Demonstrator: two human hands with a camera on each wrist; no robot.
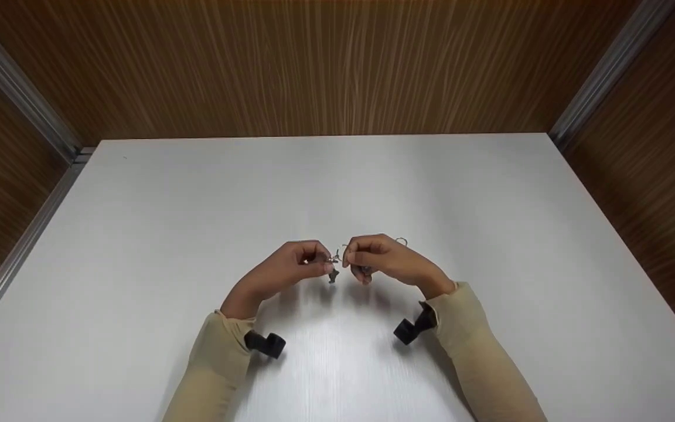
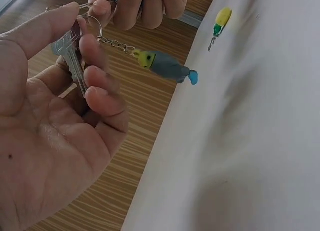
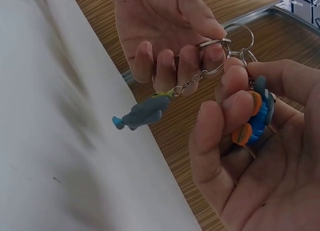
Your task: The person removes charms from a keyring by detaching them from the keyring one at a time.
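Left hand (image 1: pixel 290 264): raised just above the white surface (image 1: pixel 197 205), near its middle front, fingers curled. The left wrist view shows thumb and forefinger pinching a silver key (image 2: pixel 70 56) at its head, together with the key ring (image 2: pixel 90 22) it hangs on. A short chain (image 2: pixel 116 43) runs from that ring to a grey fish-shaped charm (image 2: pixel 164 66) with a yellow-green head and a blue tail, which dangles free between the two hands.

Centre: in the head view the keys and rings (image 1: pixel 334 265) show only as a small metal cluster in the gap between the fingertips; detail there is too small to read.

Right hand (image 1: pixel 381 258): level with the left and almost touching it, fingers curled. The right wrist view shows it closed around a blue and orange charm (image 3: pixel 254 118) against the palm, fingertips meeting the linked rings (image 3: pixel 235 41) from the other side. It probably grips a second ring, but the join is partly hidden by the fingers.

Both forearms wear beige sleeves (image 1: pixel 220 357), each with a black wrist-mounted camera (image 1: pixel 412 328). Wood-grain wall panels (image 1: pixel 314 64) enclose the surface on three sides.
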